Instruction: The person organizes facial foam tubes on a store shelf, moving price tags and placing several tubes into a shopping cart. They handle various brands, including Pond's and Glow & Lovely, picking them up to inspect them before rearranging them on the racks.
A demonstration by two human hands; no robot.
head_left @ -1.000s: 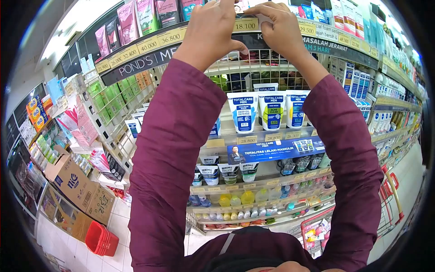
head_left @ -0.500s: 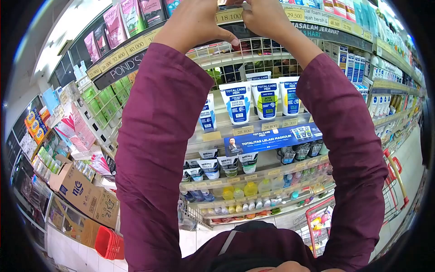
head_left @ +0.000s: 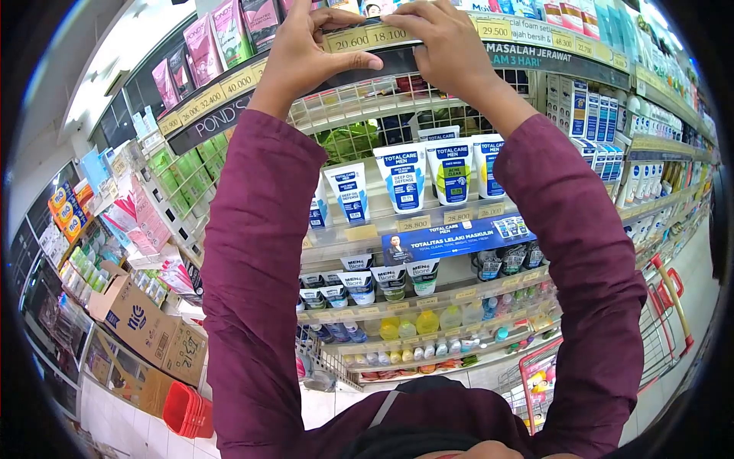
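Observation:
My left hand [head_left: 306, 53] is at the top shelf, its thumb stretched across the front of the price rail [head_left: 353, 40] and its fingers bent over the rail's upper edge. From the other side my right hand [head_left: 455, 47] reaches in, fingers extended leftward along the same edge, thumb apart below. Between the fingertips, small packs [head_left: 373, 9] stand on the shelf, one with a printed portrait; the frame's top edge cuts them off. I see nothing lifted in either hand. Pink and dark face wash tubes [head_left: 228, 34] stand left of my left hand.
Below are white-and-blue face wash tubes [head_left: 401, 177], a blue promotional strip [head_left: 459, 239] and Biore tubes [head_left: 357, 287]. A shopping cart [head_left: 527, 382] stands at lower right. Red baskets [head_left: 187, 411] and a cardboard carton [head_left: 141, 321] are at lower left.
The shelves sit slightly lower in view, showing more of the packs at the top. My left hand has shifted left relative to the shelf, and my right fingers now extend along the rail's edge.

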